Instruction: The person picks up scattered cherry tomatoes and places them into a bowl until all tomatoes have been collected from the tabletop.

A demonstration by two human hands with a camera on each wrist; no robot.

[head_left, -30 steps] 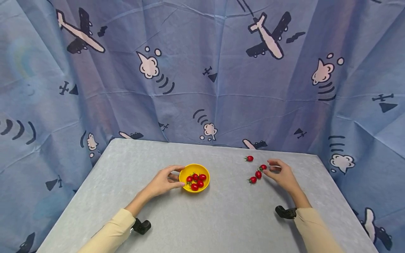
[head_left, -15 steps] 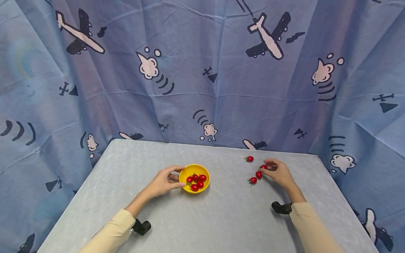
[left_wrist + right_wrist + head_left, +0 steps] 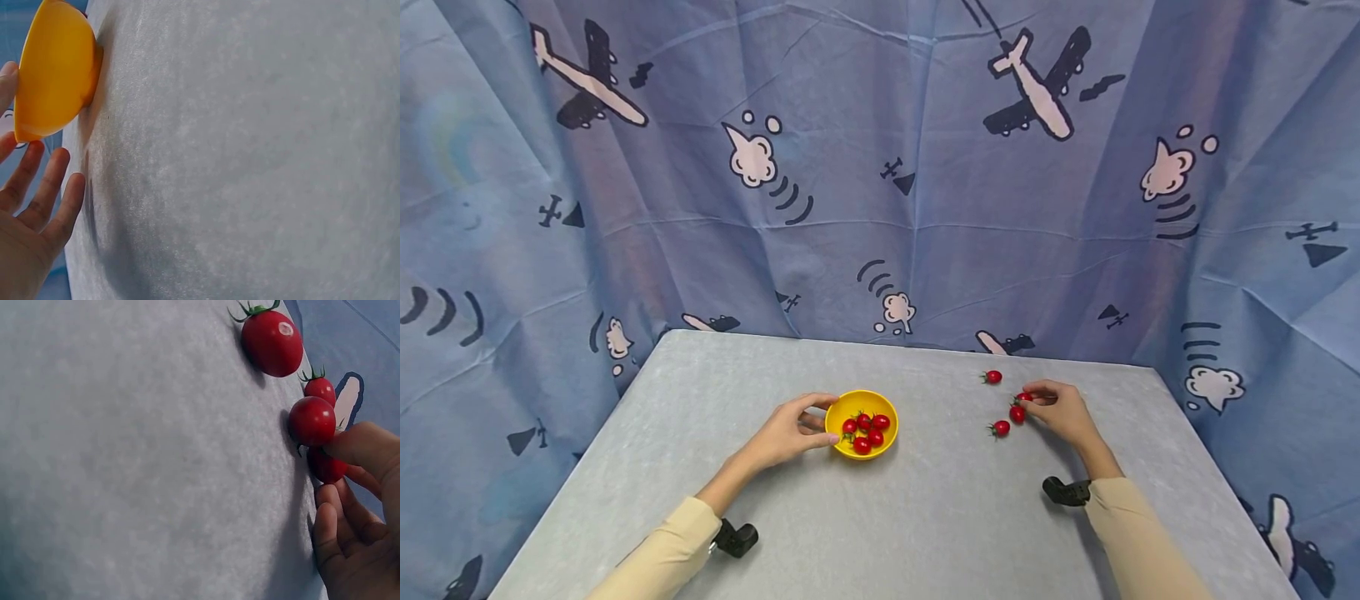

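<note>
My left hand [image 3: 786, 429] holds the near-left rim of a small yellow bowl [image 3: 857, 402], thumb and forefinger on its edge, the other fingers loose below in the left wrist view. Inside the bowl lie several red cherry tomatoes [image 3: 876, 437] with green stems. To the right, my right hand [image 3: 1063, 412] pinches a cherry tomato [image 3: 326, 465] between thumb and fingers. Another tomato [image 3: 1017, 414] sits right by the thumb. A third [image 3: 1000, 428] lies nearer to me, and one [image 3: 992, 377] lies farther back on the table.
A pale grey cloth covers the table [image 3: 925, 517]. Behind it hangs a blue curtain [image 3: 835, 208] printed with airplanes. Each wrist wears a black camera, such as the left one [image 3: 735, 537] and the right one [image 3: 1066, 492].
My right hand has moved slightly left and its fingers have closed on the rear tomato of the cluster. The tomato beside it has shifted a little. The left hand and bowl stay put.
</note>
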